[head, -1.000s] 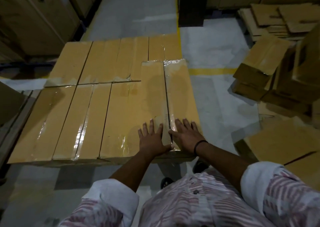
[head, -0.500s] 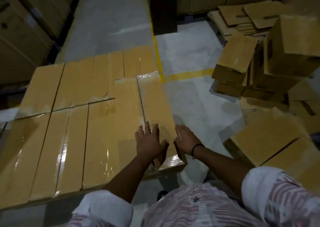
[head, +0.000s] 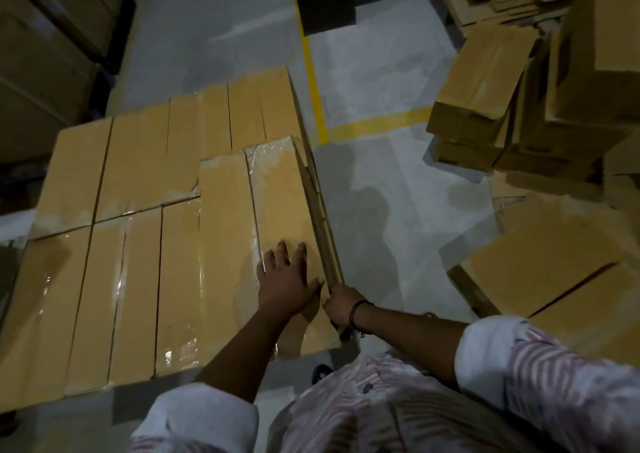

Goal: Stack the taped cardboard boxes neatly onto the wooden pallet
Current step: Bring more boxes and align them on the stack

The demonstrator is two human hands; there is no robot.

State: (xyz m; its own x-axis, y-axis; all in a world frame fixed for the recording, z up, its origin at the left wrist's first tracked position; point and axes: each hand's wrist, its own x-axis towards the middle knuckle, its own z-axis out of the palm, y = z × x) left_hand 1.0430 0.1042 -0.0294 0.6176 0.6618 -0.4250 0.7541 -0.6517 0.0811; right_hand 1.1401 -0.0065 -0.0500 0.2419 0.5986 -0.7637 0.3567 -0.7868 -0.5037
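The left hand [head: 285, 279] is laid flat, fingers straight and spread, on the top face of a long, narrow tan cardboard box sealed in glossy clear tape [head: 280, 203], close to its near end. The right hand [head: 341, 305], marked by a black wristband, is curled over the right-hand long edge of the same taped box at that near end; its fingers are hidden down the side wall. Of the two, the right hand is placed at the outer edge and the left just inboard of it.

The taped box is set at the right margin of a flat layer of similar tan cardboard boxes [head: 138, 279], touching its neighbour along its left side. Its long axis is seen running away from the body, the far end leaning slightly left. The wooden pallet is not seen and is judged to be covered by the layer. A push along that axis, or a sideways nudge from the right hand, is judged to be what squaring-up calls for.

Well apart to the right, a loose heap of tan cardboard boxes [head: 485, 89] is left on the grey concrete floor [head: 381, 193], which is crossed by a yellow painted line [head: 313, 82].
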